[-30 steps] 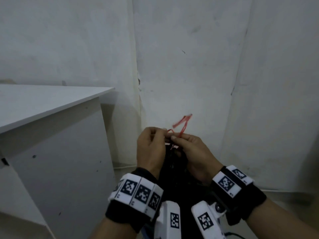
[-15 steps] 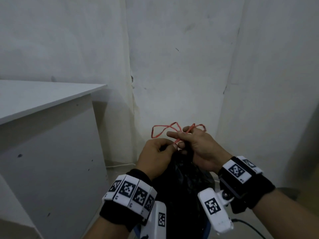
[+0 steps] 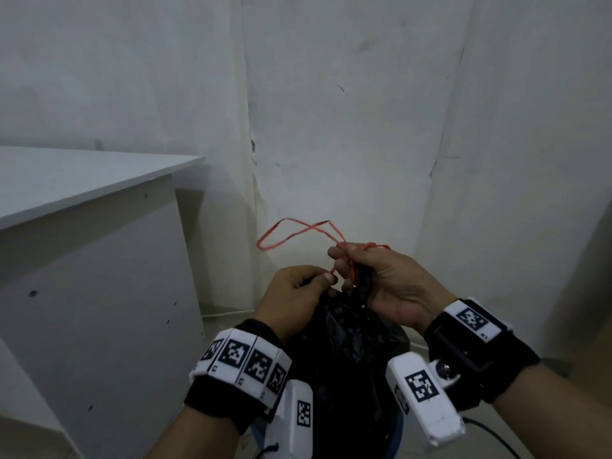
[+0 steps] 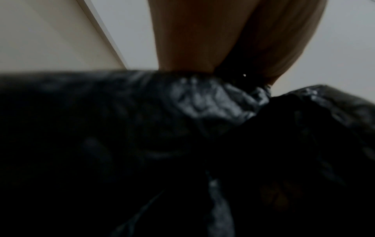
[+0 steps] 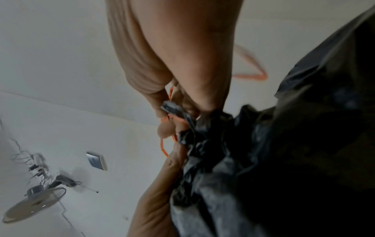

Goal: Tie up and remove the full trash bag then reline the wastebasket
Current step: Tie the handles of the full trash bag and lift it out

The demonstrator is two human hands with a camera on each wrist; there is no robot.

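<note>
A full black trash bag (image 3: 347, 359) stands between my wrists, its neck gathered upward. My right hand (image 3: 347, 266) grips the bunched neck and pinches the red drawstring (image 3: 288, 233), whose loop sticks out up and to the left. Just below it, my left hand (image 3: 326, 279) pinches a lower strand of the string between thumb and forefinger. A blue wastebasket rim (image 3: 400, 429) shows under the bag. In the right wrist view the right hand's fingers (image 5: 172, 99) hold bag plastic (image 5: 263, 144) and red string (image 5: 164, 147). Black plastic (image 4: 202, 104) fills the left wrist view.
A white desk (image 3: 82, 180) with a solid side panel stands close on the left. White walls meet in a corner just behind the bag. A pale cable (image 3: 225, 314) runs along the floor by the wall, and a dark cable (image 3: 490, 435) lies at lower right.
The hands have drawn slightly apart, the right one rising above the left. The short upright end of red string has opened into a wide loop reaching left.
</note>
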